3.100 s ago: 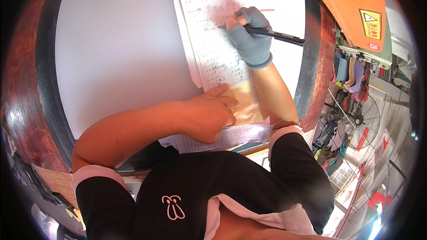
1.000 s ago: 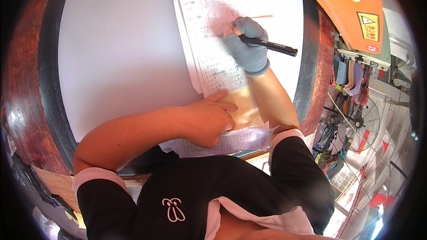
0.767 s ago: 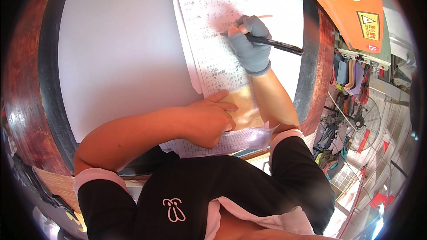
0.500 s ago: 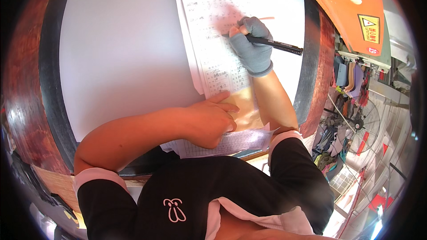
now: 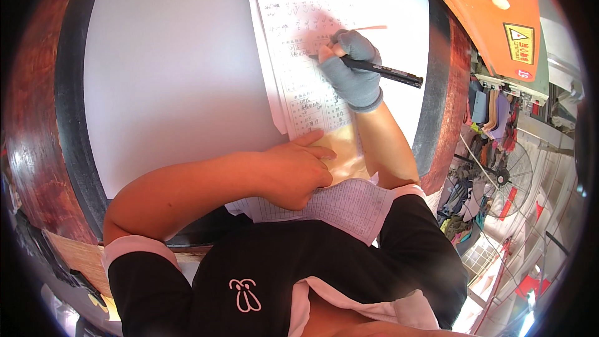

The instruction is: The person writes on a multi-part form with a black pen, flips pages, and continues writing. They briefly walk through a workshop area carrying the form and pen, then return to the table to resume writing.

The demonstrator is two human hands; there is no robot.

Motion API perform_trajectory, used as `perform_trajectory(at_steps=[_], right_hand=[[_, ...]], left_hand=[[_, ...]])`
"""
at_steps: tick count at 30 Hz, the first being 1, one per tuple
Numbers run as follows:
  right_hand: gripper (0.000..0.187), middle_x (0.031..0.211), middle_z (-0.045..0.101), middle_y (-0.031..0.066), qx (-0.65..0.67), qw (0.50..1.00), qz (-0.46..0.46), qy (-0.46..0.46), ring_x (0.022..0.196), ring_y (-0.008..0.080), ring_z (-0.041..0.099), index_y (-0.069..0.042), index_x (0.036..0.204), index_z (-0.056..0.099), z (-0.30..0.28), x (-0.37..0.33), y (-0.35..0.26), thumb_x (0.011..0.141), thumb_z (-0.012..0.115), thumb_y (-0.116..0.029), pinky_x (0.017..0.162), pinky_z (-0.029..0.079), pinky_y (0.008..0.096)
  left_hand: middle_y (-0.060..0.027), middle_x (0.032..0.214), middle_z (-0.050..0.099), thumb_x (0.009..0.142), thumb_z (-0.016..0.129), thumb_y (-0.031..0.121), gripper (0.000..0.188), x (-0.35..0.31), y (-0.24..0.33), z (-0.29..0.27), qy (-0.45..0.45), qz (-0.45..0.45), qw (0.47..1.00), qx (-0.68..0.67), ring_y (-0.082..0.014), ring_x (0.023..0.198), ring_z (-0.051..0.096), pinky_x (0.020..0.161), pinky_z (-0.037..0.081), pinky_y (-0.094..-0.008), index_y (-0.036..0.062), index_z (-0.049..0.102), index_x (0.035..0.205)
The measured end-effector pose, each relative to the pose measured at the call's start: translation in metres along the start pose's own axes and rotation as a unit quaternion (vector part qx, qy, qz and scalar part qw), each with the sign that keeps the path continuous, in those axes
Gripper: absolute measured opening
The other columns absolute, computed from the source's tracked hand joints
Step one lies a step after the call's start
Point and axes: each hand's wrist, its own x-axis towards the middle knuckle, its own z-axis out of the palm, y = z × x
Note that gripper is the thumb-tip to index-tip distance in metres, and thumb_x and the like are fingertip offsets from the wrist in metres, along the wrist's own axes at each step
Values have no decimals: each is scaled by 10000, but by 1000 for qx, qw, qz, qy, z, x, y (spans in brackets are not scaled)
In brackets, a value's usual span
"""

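A black pen [image 5: 393, 75] is gripped in my right hand [image 5: 353, 72], which wears a grey glove with bare fingertips. The writing end is at a printed form [image 5: 306, 97] bearing handwritten entries, and my fingers partly hide it. My left hand [image 5: 294, 175] lies bare on the lower part of the papers, fingers apart, touching a yellowish sheet [image 5: 342, 146]. Below that hand, a sheet with a printed grid [image 5: 349, 203] bends down over the near edge against my shirt.
The papers lie on a large white board or sheet [image 5: 168, 75] with a dark border [image 5: 70, 87], on a reddish-brown table [image 5: 31, 100]. An orange machine housing [image 5: 477, 6] stands at upper right. A fan [image 5: 502, 176] and piled cloth [image 5: 458, 212] are beyond the right edge.
My right hand has shifted slightly down and left with the pen. The near grid sheet has flopped out farther toward me and to the right. My left hand stays nearly in place.
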Motion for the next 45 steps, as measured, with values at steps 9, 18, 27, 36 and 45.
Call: perform_trajectory(at_steps=[9, 18, 27, 36, 45], right_hand=[[208, 595, 451, 9, 8, 999, 34, 34, 552, 97, 431, -47, 604, 439, 4, 1, -7, 672, 582, 90, 513, 405, 254], [180, 607, 465, 17, -8, 1000, -21, -1, 558, 100, 443, -21, 621, 451, -1, 1, -3, 654, 572, 108, 526, 426, 250], [195, 606, 464, 20, 3, 1000, -3, 30, 559, 111, 438, -35, 615, 437, 3, 1, -4, 639, 580, 95, 566, 453, 267], [178, 605, 473, 27, 0, 999, 27, 25, 552, 116, 438, -30, 614, 450, 1, -1, -5, 638, 578, 91, 581, 448, 244], [161, 601, 498, 46, -18, 1000, -4, 24, 559, 138, 474, -9, 608, 455, 0, 3, -6, 638, 584, 83, 664, 492, 289]], left_hand=[[-158, 1001, 617, 712, 535, 69, 165, 0, 1, 0, -4, -3, 1000, -10, -302, 1257, 398, 1116, 97, -514, 48, 627, 848], [-185, 1020, 621, 702, 509, 71, 240, 1, 1, 0, -5, -3, 1000, -24, -300, 1274, 379, 1129, 87, -472, 36, 657, 888], [-192, 1008, 623, 699, 504, 65, 239, 0, 1, 0, 2, -3, 1000, -24, -304, 1264, 392, 1128, 89, -474, 36, 664, 873], [-196, 999, 626, 693, 502, 61, 222, 0, 0, 1, 6, -1, 1000, -30, -304, 1264, 393, 1128, 84, -472, 32, 658, 848], [-159, 1007, 616, 722, 522, 64, 166, 0, 1, 0, -2, 0, 1000, -10, -297, 1259, 397, 1115, 94, -515, 47, 629, 848]])
